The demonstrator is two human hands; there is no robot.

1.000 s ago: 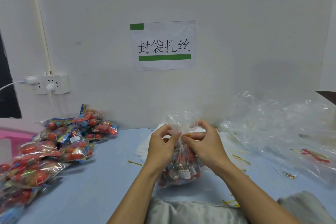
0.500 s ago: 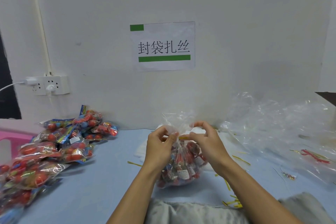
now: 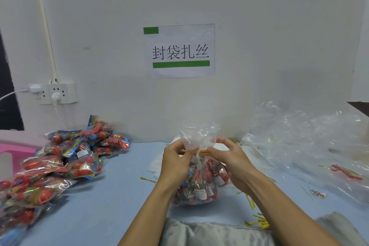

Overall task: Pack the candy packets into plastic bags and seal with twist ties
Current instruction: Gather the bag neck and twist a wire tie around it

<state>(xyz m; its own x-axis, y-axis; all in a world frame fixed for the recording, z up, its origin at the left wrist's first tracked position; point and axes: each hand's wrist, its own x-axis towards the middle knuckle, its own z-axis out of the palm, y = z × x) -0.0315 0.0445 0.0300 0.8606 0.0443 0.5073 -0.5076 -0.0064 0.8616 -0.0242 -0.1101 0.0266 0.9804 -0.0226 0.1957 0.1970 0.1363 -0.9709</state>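
Blue bench (image 3: 111,205): your hands, left (image 3: 175,164) and right (image 3: 229,162), pinch one filled plastic bag (image 3: 199,183) at its neck, twist tie (image 3: 205,152) on; loose candy packets (image 3: 60,162) remain unpacked.

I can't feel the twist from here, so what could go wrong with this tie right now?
1. The tie is thin and only pinched at the neck of the bag; it may slip from the right hand before it locks.
2. The left hand grips the neck just above the candy; loosening could let the full bag sag open.
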